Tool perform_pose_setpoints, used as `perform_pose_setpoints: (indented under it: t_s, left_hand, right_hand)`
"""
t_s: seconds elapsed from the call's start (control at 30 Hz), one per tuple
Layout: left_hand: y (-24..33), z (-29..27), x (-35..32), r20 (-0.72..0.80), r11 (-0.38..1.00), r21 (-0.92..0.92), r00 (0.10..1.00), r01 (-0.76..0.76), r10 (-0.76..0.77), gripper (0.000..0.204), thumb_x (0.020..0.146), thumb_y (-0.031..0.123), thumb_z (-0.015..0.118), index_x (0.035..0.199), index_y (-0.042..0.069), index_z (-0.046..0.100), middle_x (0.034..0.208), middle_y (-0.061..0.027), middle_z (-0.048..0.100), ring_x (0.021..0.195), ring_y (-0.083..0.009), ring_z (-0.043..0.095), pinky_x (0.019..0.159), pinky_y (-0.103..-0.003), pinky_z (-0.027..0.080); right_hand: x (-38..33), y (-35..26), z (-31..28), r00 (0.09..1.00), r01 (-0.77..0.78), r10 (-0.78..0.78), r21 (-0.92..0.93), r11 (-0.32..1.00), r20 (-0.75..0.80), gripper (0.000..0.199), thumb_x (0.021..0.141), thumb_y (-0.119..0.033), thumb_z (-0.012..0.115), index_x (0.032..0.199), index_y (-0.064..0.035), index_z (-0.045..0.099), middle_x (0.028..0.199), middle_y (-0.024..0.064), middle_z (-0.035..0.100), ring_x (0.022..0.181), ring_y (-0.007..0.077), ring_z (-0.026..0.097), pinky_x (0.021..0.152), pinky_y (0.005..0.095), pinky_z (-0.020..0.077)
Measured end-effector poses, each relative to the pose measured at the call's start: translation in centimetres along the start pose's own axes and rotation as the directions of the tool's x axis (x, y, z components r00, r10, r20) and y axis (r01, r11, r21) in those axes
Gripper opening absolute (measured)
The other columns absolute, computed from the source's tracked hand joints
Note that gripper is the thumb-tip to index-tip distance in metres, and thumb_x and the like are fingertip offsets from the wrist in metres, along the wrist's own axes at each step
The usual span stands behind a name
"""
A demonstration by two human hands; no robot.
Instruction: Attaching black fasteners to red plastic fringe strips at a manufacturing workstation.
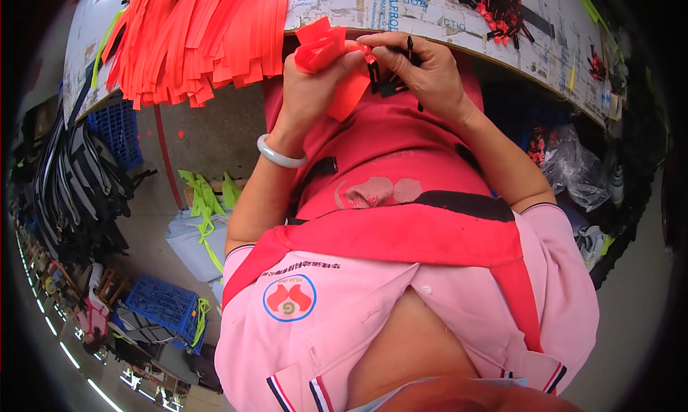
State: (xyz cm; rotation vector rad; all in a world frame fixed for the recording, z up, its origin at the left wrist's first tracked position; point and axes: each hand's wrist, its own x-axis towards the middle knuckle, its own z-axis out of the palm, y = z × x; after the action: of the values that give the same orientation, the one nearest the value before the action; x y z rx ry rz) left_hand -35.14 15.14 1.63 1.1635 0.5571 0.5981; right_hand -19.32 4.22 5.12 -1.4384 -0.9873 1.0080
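Observation:
My left hand (309,89) is closed around a folded bunch of bright red fabric strips (321,45), and one loose end hangs below the fingers over my red apron (401,168). Just to its right, my right hand (441,78) pinches small black strap-like pieces (390,87); their exact kind is too small to tell. Between both sets of fingertips, a bit of red material meets the black pieces. Both hands are at the near edge of the worktable (337,10). A thick pile of long red strips (208,35) hangs over that edge, left of my left hand.
Small black-and-red pieces (494,10) lie heaped at the table's right. Beneath it are a blue crate (115,134) at left and a clear plastic bag (573,168) at right. Black straps (72,190) hang at left, near neon-yellow strips (206,197) and another blue crate (163,304).

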Motion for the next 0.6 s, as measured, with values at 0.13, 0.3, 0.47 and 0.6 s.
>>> perform_pose_setpoints:
  t_s: [0.13, 0.3, 0.47, 0.6]
  left_hand:
    - [0.6, -0.5, 0.5, 0.009, 0.989, 0.12, 0.996, -0.091, 0.09, 0.017, 0.094, 0.007, 0.069, 0.11, 0.0, 0.071, 0.097, -0.0032, 0.071, 0.088, -0.0109, 0.065, 0.08, -0.026, 0.052]
    - [1.7, -0.8, 0.7, 0.024, 0.993, 0.103, 0.998, -0.06, 0.057, 0.015, 0.093, 0.009, 0.07, 0.105, 0.0, 0.072, 0.088, -0.0028, 0.069, 0.076, -0.01, 0.063, 0.071, -0.024, 0.05]
    - [2.5, -0.8, 0.6, 0.048, 0.995, -0.083, 0.998, 0.049, -0.046, 0.015, 0.094, 0.012, 0.069, 0.101, -0.001, 0.071, 0.079, -0.0021, 0.067, 0.067, -0.0097, 0.06, 0.06, -0.023, 0.048]
    - [2.7, -0.9, 0.4, 0.015, 0.972, -0.194, 0.991, 0.134, -0.134, 0.015, 0.095, 0.014, 0.068, 0.1, -0.001, 0.07, 0.075, -0.0036, 0.066, 0.064, -0.0118, 0.061, 0.056, -0.025, 0.048]
  right_hand:
    - [0.5, 0.2, -0.5, 0.877, -0.468, 0.48, 0.193, 0.862, -0.016, 0.03, 0.094, -0.032, 0.072, 0.112, -0.0075, 0.071, 0.086, -0.0027, 0.069, 0.071, 0.0011, 0.059, 0.056, 0.017, 0.0434]
    - [1.5, -0.2, 0.0, 0.921, -0.354, 0.387, 0.338, 0.872, -0.035, 0.03, 0.092, -0.034, 0.074, 0.101, -0.0066, 0.066, 0.079, -0.0014, 0.065, 0.052, 0.0017, 0.049, 0.043, 0.0189, 0.034]
    - [1.9, -2.0, -0.7, 0.994, -0.099, 0.104, 0.147, 0.984, -0.023, 0.021, 0.095, -0.023, 0.072, 0.102, -0.0034, 0.068, 0.083, -0.002, 0.066, 0.075, 0.0032, 0.062, 0.063, 0.0193, 0.0517]
    - [1.2, -2.9, -0.2, 0.981, -0.179, 0.172, 0.084, 0.98, 0.086, 0.021, 0.095, -0.021, 0.071, 0.101, -0.0005, 0.07, 0.088, -0.0004, 0.067, 0.083, 0.0045, 0.062, 0.074, 0.0216, 0.0526]
